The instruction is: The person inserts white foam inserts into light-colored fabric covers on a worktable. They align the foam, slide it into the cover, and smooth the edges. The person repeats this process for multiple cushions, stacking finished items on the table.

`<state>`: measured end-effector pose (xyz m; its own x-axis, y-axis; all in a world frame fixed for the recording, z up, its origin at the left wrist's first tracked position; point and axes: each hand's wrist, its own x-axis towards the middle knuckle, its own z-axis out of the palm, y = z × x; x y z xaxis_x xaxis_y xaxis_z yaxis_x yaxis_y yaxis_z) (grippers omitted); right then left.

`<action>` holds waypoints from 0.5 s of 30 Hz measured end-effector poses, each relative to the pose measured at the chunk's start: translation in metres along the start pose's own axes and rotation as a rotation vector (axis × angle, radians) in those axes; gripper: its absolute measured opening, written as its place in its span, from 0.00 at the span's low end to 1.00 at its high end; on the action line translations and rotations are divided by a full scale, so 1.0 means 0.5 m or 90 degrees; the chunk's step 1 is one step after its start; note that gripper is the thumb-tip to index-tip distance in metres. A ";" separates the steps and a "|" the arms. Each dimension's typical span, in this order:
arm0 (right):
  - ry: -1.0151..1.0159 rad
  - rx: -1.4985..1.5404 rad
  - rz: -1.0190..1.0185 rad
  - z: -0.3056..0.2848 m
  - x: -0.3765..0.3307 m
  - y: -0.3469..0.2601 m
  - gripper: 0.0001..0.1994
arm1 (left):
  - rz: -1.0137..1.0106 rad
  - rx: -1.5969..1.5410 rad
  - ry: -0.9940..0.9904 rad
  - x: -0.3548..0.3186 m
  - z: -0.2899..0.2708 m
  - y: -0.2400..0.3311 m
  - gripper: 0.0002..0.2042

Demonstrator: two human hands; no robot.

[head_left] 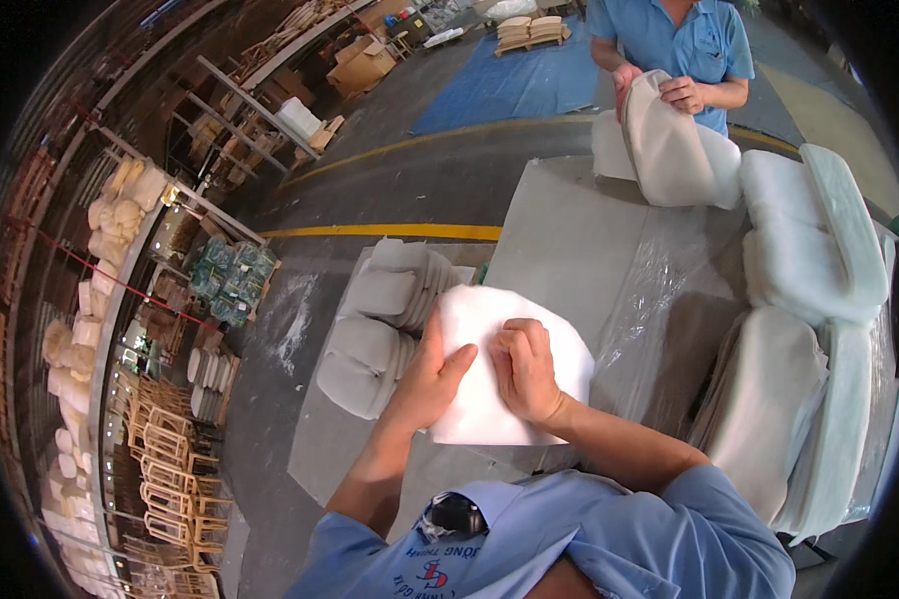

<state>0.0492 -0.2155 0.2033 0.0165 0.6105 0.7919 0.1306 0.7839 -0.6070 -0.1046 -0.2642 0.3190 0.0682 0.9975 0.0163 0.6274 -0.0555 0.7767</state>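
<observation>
A white padded seat cushion (pixel 479 414), rounded at its far side and straight along its near edge, is held up in front of my body. My left hand (pixel 432 377) grips its left side, with the thumb on top and the other fingers mostly hidden at the edge. Pressed against the middle of the cushion is my right hand (pixel 525 371), its fingers curled in and closed. Whatever may be between those fingertips is hidden. Just beyond my left hand lie stacks of similar pale cushions (pixel 385 290).
A grey-covered table (pixel 554 215) with clear plastic film (pixel 649 290) extends ahead. White pads (pixel 804 240) and beige covers (pixel 764 399) are piled on the right. Across the table, a person in blue (pixel 674 40) holds a beige-covered cushion (pixel 659 145). Chair frames (pixel 170 449) stand left.
</observation>
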 end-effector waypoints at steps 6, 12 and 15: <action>-0.044 0.098 -0.058 -0.003 0.014 0.035 0.16 | 0.010 0.261 0.030 0.035 0.007 0.039 0.38; -0.144 0.224 -0.188 -0.032 0.002 -0.038 0.22 | 0.022 0.225 0.028 0.040 0.003 0.013 0.38; -0.133 0.207 -0.213 -0.025 0.010 -0.036 0.23 | -0.001 0.116 0.016 0.050 0.005 0.010 0.36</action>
<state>0.0591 -0.2280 0.2188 -0.1760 0.3030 0.9366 -0.2207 0.9151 -0.3375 -0.0977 -0.2396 0.3217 0.0492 0.9983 0.0328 0.7575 -0.0587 0.6502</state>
